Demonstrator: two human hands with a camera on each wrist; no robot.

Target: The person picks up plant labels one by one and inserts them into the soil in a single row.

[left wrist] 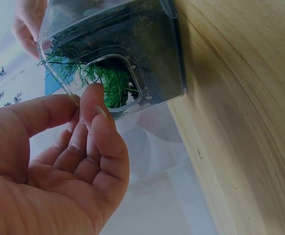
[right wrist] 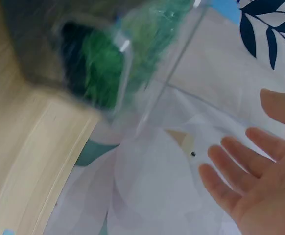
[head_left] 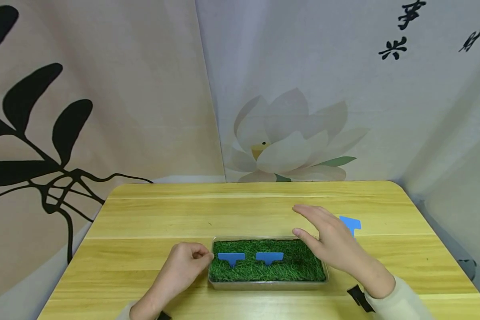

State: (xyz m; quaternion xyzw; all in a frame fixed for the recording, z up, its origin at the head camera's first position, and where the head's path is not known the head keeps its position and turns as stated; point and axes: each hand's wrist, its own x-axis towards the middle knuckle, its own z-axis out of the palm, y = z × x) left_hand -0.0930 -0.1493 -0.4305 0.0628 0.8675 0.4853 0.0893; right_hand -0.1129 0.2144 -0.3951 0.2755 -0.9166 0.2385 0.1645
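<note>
A clear plastic box [head_left: 264,286] filled with green artificial grass [head_left: 300,266] sits on the wooden table. Two blue T-shaped tags stand in the grass: one at the left [head_left: 231,256], another near the middle [head_left: 270,257]. My left hand [head_left: 190,262] is at the box's left end; in the left wrist view its thumb and finger pinch the box's rim. Above the box's right end, my right hand [head_left: 336,244] has its fingers extended and holds nothing. The right wrist view shows that hand [right wrist: 260,171] apart from the box, palm visible.
A third blue T-shaped tag [head_left: 351,223] lies on the table [head_left: 164,204] beyond my right hand, partly hidden by it. Behind the table's far edge hangs a pale curtain [head_left: 152,89] with printed leaves, a flower and black characters.
</note>
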